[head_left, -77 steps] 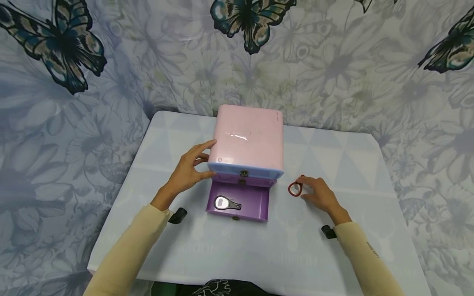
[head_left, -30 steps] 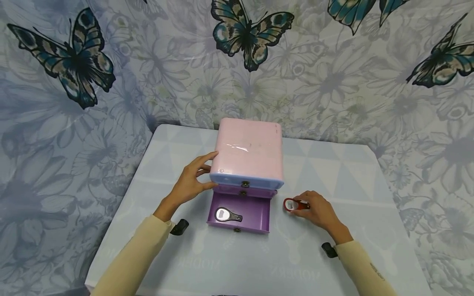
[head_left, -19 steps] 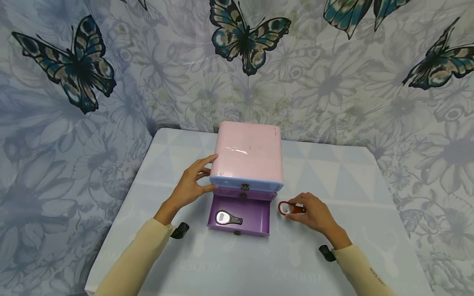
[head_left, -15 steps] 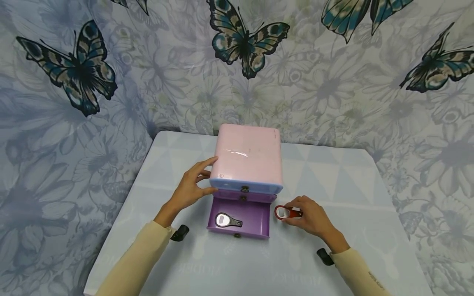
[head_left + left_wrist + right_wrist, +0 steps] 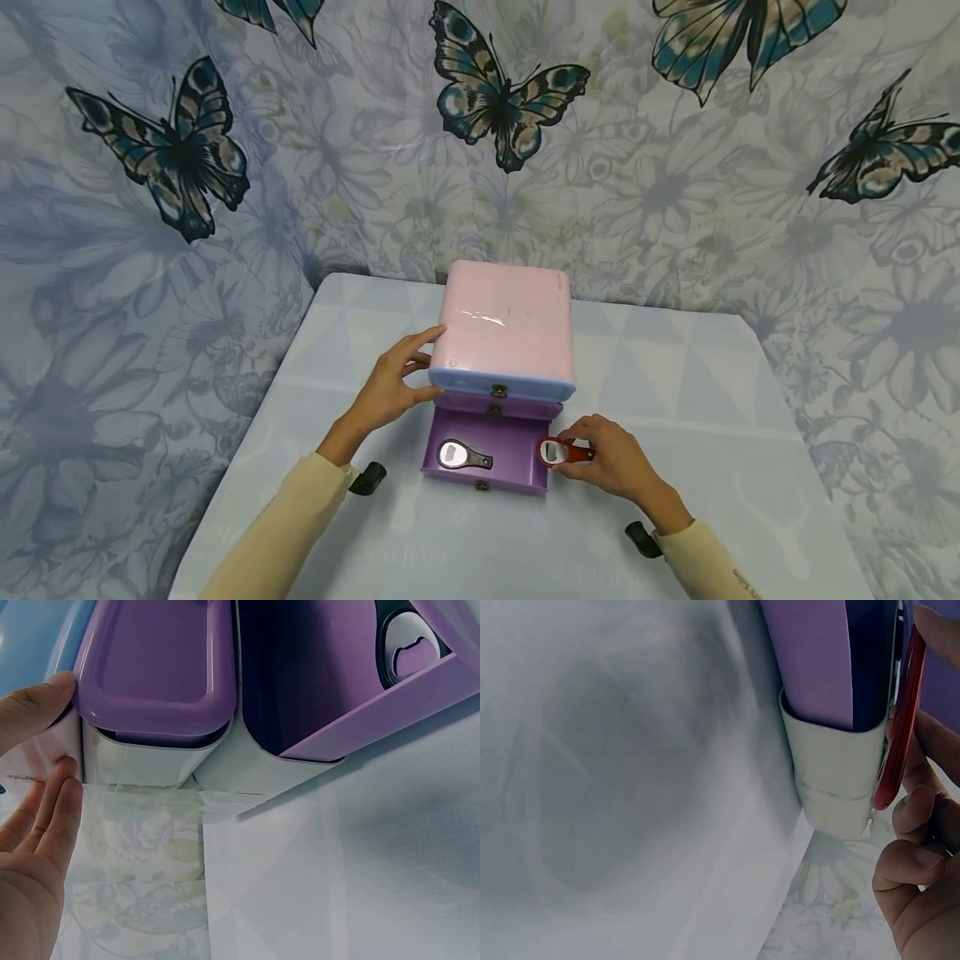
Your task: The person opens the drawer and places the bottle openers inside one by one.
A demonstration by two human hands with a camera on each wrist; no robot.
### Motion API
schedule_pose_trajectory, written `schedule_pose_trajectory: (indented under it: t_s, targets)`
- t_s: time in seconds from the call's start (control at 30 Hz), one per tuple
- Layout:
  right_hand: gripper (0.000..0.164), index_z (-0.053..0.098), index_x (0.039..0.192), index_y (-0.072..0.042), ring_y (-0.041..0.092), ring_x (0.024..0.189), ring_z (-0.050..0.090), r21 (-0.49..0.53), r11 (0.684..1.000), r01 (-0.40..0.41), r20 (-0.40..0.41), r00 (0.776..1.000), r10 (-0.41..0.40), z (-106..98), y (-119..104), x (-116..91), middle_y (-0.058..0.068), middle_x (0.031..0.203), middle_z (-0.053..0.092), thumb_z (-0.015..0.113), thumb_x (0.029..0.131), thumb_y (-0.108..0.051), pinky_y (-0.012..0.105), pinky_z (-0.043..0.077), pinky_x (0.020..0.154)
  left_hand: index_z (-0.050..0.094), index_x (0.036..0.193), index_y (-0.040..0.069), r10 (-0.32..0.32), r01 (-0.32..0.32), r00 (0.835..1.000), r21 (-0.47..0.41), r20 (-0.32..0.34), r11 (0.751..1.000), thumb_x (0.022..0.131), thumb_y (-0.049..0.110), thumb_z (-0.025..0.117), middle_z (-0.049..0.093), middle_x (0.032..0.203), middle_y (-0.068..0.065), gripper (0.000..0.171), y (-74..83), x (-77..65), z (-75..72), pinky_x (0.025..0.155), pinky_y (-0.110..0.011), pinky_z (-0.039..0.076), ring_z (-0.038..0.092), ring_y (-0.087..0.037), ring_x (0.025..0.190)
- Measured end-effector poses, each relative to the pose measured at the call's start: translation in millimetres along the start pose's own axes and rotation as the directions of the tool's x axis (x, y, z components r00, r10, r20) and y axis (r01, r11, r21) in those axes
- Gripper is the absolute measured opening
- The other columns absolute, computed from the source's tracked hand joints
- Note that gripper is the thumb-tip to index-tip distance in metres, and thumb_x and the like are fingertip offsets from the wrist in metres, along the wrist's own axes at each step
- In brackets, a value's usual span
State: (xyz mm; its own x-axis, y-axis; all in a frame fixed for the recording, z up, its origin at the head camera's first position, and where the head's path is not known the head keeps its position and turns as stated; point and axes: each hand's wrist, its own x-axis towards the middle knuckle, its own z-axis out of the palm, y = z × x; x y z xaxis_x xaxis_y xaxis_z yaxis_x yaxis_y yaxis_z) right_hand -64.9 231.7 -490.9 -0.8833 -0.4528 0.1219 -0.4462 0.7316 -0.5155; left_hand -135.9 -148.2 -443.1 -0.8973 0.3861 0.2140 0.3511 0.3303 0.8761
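Observation:
My right hand pinches a red bottle opener between thumb and fingers. The opener's round metal head overlaps the right wall of the pulled-out purple drawer. Seen edge-on in the right wrist view, the red bottle opener is beside the drawer's end. A black bottle opener lies inside the drawer, its metal head partly visible in the left wrist view. My left hand rests against the left side of the pink-topped drawer unit, fingers straight along its side and thumb at the front corner.
Above the pulled-out drawer are a purple drawer front and a blue one, each with a small metal knob. The unit stands on a pale patterned table. Behind it hangs a floral wall covering with butterflies.
My right hand has picked up the red bottle opener from the right of the unit and carried it left and nearer to the drawer's right edge. The left hand stays at the unit's side.

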Motion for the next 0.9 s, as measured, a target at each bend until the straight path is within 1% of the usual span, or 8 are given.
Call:
schedule_pose_trajectory:
  t_s: [0.27, 0.43, 0.63, 0.9]
  targets:
    - [0.040, 0.078, 0.102, -0.020, 0.004, 0.077, 0.054, -0.007, 1.000, -0.001, -0.004, 1.000, 0.001, 18.2, -17.0, 2.5, -0.011, 0.093, 0.068, 0.090, 0.071, -0.042, 0.018, 0.046, 0.060, 0.040, 0.154, 0.033, 0.003, -0.003, 1.000, 0.012, -0.011, 1.000, 0.076, -0.001, 0.085, 0.048, 0.147, -0.004, 0.097, 2.5, -0.8, 0.0, 0.106, -0.045, 0.051, 0.064, -0.024, 0.110]
    - [0.040, 0.079, 0.100, -0.020, 0.004, 0.080, 0.056, -0.016, 1.000, -0.005, -0.014, 1.000, 0.005, 26.2, -26.5, 6.7, -0.011, 0.092, 0.068, 0.089, 0.070, -0.045, 0.018, 0.047, 0.060, 0.039, 0.154, 0.033, -0.002, 0.002, 1.000, 0.018, -0.006, 1.000, 0.076, 0.000, 0.085, 0.048, 0.147, -0.005, 0.096, 3.5, -0.4, -0.3, 0.105, -0.046, 0.051, 0.064, -0.024, 0.110]
    - [0.036, 0.079, 0.094, -0.020, 0.003, 0.072, 0.051, -0.022, 1.000, -0.007, -0.038, 0.999, 0.006, 34.7, -31.2, 13.2, -0.011, 0.083, 0.065, 0.091, 0.068, -0.042, 0.016, 0.040, 0.054, 0.039, 0.154, 0.035, -0.013, 0.013, 1.000, 0.018, -0.007, 1.000, 0.077, 0.001, 0.085, 0.047, 0.148, -0.004, 0.096, 4.7, 0.3, -0.7, 0.106, -0.046, 0.051, 0.064, -0.024, 0.111]
    - [0.034, 0.079, 0.092, -0.021, 0.002, 0.071, 0.051, -0.035, 0.998, -0.043, -0.037, 0.998, 0.042, 48.5, -36.4, 19.5, -0.013, 0.084, 0.066, 0.090, 0.069, -0.044, 0.015, 0.038, 0.051, 0.039, 0.153, 0.036, -0.015, 0.015, 1.000, 0.014, -0.007, 1.000, 0.076, 0.000, 0.085, 0.047, 0.148, -0.004, 0.097, 4.5, 0.2, -0.7, 0.106, -0.045, 0.051, 0.064, -0.024, 0.111]
